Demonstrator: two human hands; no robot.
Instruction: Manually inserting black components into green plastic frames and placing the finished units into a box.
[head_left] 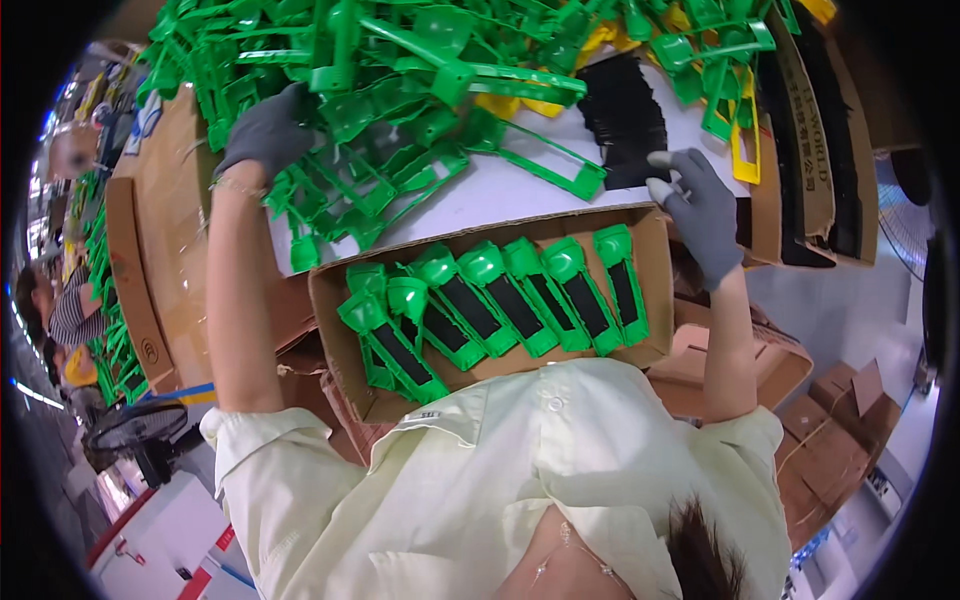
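Observation:
My left hand (270, 132), in a grey glove, reaches into a heap of green plastic frames (400, 120) on the white tabletop; its fingertips are hidden among the parts, so its grip cannot be made out. My right hand (702, 210), gloved the same way, is beside the lower right edge of a stack of thin black strips (622, 115). Its thumb and fingers are bent and apart, with nothing visible between them. Right in front of me, a cardboard box (655, 275) holds several green frames (510, 300) with black inserts, mostly side by side and leaning; those at the left overlap.
Yellow frames (746, 135) lie among the green ones. Tall cardboard (160, 240) stands at the left, and a carton with black pieces (815, 150) at the right. Fans (135, 425) and folded boxes (830, 430) are near. Another person (75, 305) sits far left.

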